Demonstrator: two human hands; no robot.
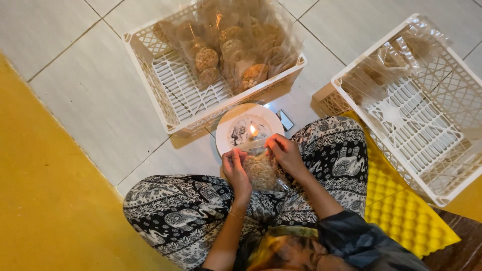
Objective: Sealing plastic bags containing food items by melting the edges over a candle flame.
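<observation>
Both hands pinch a clear bag of crackers shut beside a small flame.

From my remote seat, I see the left hand [235, 169] and right hand [285, 153] each gripping the top of the cracker bag [261, 173], held over the lap at six o'clock of the white plate [228, 125] bearing a lit candle [252, 132]. A filled crate [150, 65] sits at twelve o'clock, another crate [427, 135] at three.

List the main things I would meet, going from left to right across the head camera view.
Yellow mat → left crate with bagged crackers → left hand → bag of crackers → right hand → right crate.
</observation>
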